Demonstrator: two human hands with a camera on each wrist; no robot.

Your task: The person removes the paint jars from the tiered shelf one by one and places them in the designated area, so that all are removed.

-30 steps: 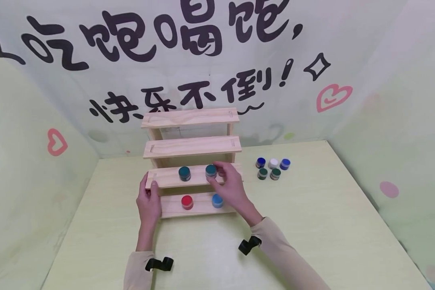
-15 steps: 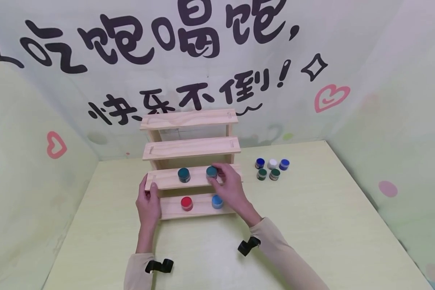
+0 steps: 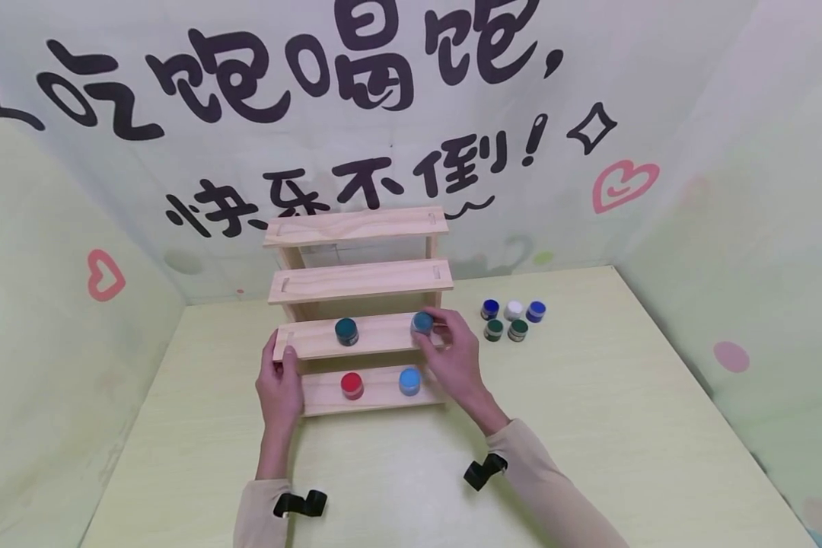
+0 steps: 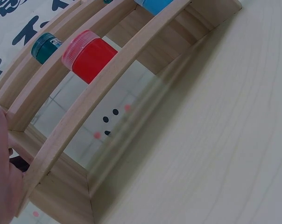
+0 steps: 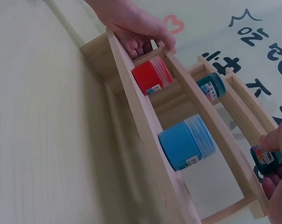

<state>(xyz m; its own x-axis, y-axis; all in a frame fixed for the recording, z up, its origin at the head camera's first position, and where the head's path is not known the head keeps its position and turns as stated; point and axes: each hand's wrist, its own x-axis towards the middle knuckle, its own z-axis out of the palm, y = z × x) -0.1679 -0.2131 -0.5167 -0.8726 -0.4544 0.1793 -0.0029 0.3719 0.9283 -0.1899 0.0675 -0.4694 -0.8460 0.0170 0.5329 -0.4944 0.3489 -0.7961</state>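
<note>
A tiered wooden shelf (image 3: 363, 281) stands on the table. My left hand (image 3: 278, 384) grips the left end of its second board from the bottom, thumb on top. At the right part of that same board, my right hand (image 3: 455, 356) pinches a small dark teal paint jar (image 5: 266, 158) between thumb and fingers. Another teal paint jar (image 3: 346, 331) sits left of it on the board. One step lower stand a red paint jar (image 5: 150, 76) and a light blue paint jar (image 5: 185, 142), apart from each other. The left wrist view shows only the edge of the left hand.
Several more paint jars stand on the table right of the shelf: a dark blue jar (image 3: 489, 309), a white jar (image 3: 514, 310), a blue jar (image 3: 536, 311) and green jars (image 3: 517, 329). A printed cloth wall (image 3: 383, 137) rises close behind the shelf.
My right hand has moved right along the board with the teal paint jar. The left hand keeps its grip. The whole head view has shifted slightly.
</note>
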